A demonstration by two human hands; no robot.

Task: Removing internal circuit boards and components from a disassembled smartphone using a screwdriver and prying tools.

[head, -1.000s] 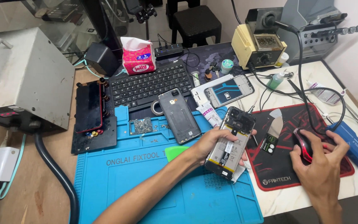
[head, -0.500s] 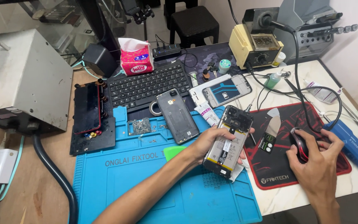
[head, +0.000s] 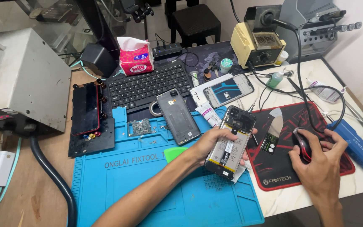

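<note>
The left hand [head: 215, 141] reached in from the lower centre of the view, forearm running diagonally across the blue work mat [head: 148, 185]. Its fingers were curled round the opened phone [head: 230, 143], thumb on the near long edge and fingertips on the far edge, holding it with the exposed interior and battery facing up. The phone was tilted, camera end pointing away from the person, and sat over the right edge of the mat, just beside the red-and-black mouse pad [head: 290, 168].

The right hand [head: 318, 162] entered from the lower right, wrist on the pad's near edge. The palm arched over the black-and-red mouse [head: 302, 145], fingers spread and draped on its top and sides; the grip was loose but closed on the mouse. The mouse lay on the right half of the pad, its cable running up toward the back of the bench.

Left of the held phone, a grey back cover [head: 178, 116] lay on the mat's upper edge, with a small circuit board [head: 139, 127] beside it. A green plastic pick [head: 175, 153] lay on the mat near the left forearm. A black keyboard [head: 148, 86] stood behind the mat.
</note>
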